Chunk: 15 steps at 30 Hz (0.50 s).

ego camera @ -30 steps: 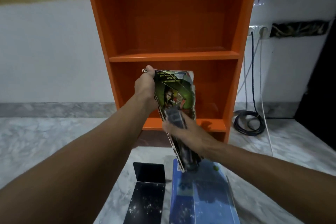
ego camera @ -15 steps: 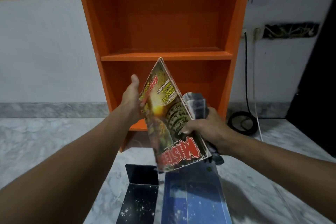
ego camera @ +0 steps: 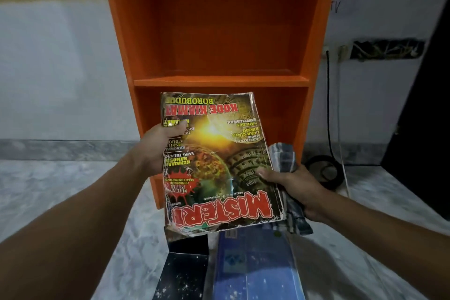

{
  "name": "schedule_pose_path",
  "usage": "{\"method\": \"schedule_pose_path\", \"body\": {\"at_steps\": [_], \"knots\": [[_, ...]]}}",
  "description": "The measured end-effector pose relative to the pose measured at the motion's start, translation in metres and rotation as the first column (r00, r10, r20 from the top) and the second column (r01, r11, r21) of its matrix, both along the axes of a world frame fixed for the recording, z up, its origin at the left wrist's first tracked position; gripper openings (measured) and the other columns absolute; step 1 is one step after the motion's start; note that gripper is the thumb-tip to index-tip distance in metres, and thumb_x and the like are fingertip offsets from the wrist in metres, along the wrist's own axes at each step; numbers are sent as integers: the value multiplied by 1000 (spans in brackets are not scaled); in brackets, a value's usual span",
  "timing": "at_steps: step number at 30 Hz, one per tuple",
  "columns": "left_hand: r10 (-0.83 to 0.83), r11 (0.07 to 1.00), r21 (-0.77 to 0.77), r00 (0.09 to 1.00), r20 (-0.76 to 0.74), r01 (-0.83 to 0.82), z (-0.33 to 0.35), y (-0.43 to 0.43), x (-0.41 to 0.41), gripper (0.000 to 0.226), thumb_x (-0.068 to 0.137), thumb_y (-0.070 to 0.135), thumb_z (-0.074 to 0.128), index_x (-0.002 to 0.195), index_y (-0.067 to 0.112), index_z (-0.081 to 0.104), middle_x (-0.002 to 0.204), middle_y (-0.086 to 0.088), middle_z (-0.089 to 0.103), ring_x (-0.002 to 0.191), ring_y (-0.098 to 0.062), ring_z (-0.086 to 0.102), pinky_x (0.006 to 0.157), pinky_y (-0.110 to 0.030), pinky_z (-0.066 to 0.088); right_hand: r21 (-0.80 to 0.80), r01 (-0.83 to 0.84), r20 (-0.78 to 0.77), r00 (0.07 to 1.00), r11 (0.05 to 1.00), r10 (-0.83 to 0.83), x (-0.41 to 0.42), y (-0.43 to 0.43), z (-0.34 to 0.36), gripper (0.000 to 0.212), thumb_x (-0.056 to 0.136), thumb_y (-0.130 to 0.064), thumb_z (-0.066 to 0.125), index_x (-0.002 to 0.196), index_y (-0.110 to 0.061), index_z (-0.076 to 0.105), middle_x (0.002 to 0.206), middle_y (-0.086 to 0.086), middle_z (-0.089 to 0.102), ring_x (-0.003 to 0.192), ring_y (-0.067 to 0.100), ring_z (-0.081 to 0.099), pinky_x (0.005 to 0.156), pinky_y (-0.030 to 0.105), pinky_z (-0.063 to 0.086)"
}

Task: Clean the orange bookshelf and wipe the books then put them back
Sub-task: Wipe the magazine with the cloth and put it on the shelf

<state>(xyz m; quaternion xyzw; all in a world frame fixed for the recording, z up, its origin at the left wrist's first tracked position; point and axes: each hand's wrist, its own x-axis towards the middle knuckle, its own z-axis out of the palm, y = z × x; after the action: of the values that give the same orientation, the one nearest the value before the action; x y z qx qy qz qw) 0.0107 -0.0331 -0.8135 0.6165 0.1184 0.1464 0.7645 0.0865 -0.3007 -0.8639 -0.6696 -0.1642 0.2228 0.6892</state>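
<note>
A second ago the magazine [ego camera: 219, 161] was edge-on with its back cover showing. It has swung round, front cover to the camera and title upside down, before the orange bookshelf's [ego camera: 219, 31] lower compartment. The left hand [ego camera: 155, 148] has slid from the top corner to the left edge. The right hand [ego camera: 297, 190] now pinches the right edge, with the cloth [ego camera: 283, 156] bunched behind.

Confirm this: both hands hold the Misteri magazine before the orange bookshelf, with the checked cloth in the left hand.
Wrong hand. The head view shows the checked cloth in the right hand. Both hands, left hand included, do hold the magazine before the orange bookshelf.
</note>
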Motion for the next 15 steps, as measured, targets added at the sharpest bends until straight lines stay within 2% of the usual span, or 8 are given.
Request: {"method": "schedule_pose_path", "body": {"at_steps": [2,4,7,9,11,13,15], "knots": [[34,999,34,999,9,-34,0,0,4,21,95,10,57,116,11,62,93,-12,70,77,-30,72,68,-46,61,16,20,-11,1000,1000,-20,3,0,-2,36,82,-19,75,115,-12,62,97,14,75,87,32,73,77,48,59],[75,996,38,997,13,-75,0,2,8,20,94,8,59,113,13,62,91,-10,70,77,-31,71,74,-49,59,-23,77,8,997,997,-76,10,1,2,36,80,-29,75,111,-15,64,96,13,75,88,32,73,84,54,56],[90,995,35,996,10,-90,-3,4,11,14,93,9,61,105,15,63,81,-7,72,68,-28,72,68,-45,59,-93,204,229,957,975,-179,27,3,28,19,84,-32,72,98,-21,67,94,9,74,90,30,71,91,54,52],[72,996,48,997,7,-72,-6,2,12,10,94,9,59,101,16,62,74,-4,72,61,-23,71,60,-39,59,-30,287,388,886,957,-254,38,7,54,17,90,-27,67,106,-21,65,99,4,72,94,25,68,90,47,53],[53,997,64,999,5,-53,-7,-3,13,10,94,10,58,102,16,61,73,-4,71,60,-22,70,59,-38,58,32,327,567,773,944,-287,46,15,77,24,92,-23,63,117,-20,62,101,-5,66,96,17,64,83,34,50],[33,997,68,999,13,-34,-5,-8,17,13,94,11,59,106,16,60,80,-5,71,64,-24,70,66,-41,58,6,294,711,670,956,-211,50,22,85,38,93,-15,62,129,-26,56,108,-9,60,99,11,59,77,25,48],[37,998,59,999,26,-38,-1,-13,20,14,94,11,60,107,16,60,83,-6,70,67,-25,69,72,-44,57,-127,222,793,608,967,-35,47,23,70,68,87,5,60,138,-39,47,141,-3,47,121,20,51,80,29,55]]}}
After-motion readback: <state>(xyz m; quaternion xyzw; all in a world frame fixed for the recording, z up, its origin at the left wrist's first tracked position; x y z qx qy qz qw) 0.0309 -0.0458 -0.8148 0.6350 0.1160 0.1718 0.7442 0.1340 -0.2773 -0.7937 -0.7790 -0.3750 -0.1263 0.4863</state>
